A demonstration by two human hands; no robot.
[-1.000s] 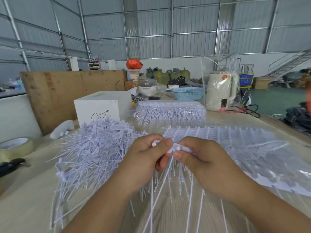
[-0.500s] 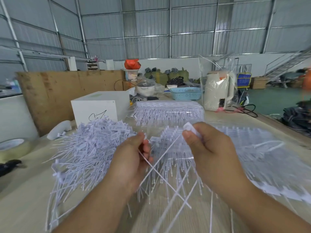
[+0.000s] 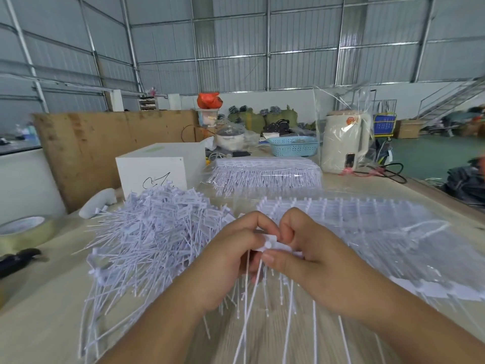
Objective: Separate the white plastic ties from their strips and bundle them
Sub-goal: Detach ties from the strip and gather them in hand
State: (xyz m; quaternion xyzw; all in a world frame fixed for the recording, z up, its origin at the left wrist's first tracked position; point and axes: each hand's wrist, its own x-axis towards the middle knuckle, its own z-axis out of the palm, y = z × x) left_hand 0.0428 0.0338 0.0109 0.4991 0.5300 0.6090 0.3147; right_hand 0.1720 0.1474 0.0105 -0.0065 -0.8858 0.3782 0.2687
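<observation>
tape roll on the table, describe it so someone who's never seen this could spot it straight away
Start at the big loose pile of separated white ties on the left of the wooden table. Go left to the table's edge: the tape roll lies flat there, just behind a black tool. It is the only round, yellowish ring nearby.

Loose ties (image 3: pixel 157 232) crowd left; bagged strips (image 3: pixel 367 227) crowd right.

Hands back together since half a second ago: left hand (image 3: pixel 225 261) and right hand (image 3: pixel 309 261) now jointly pinch one strip head (image 3: pixel 271 244), ties hanging below.
</observation>
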